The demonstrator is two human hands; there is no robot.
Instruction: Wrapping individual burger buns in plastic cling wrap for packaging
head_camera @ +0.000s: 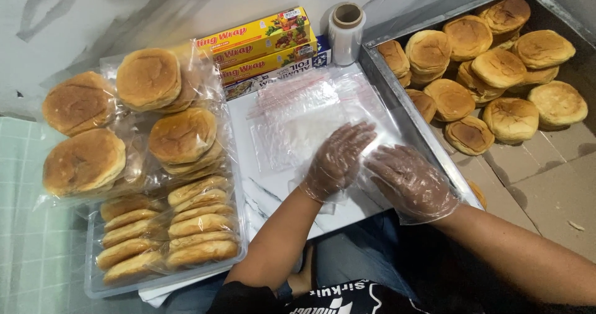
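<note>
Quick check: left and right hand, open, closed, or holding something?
Left hand: open, gloved, palm down flat on the clear plastic bags.
Right hand: open, gloved, fingers spread on the bags' edge; holding nothing.

Both gloved hands, the left hand (338,160) and the right hand (410,180), lie flat on a stack of clear plastic bags (298,118) on the white marble-look table (267,193). Bare table shows only in a narrow strip on the near-left side of the bags. To the left, bagged round buns piled on a clear plastic tray (164,183) wall that side. Behind, flat yellow and blue wrap boxes (261,44) and an upright roll of clear film (346,31) close the far edge. To the right, the raised metal rim of a big tray (413,112) heaped with loose brown buns (496,69) blocks sideways movement.
</note>
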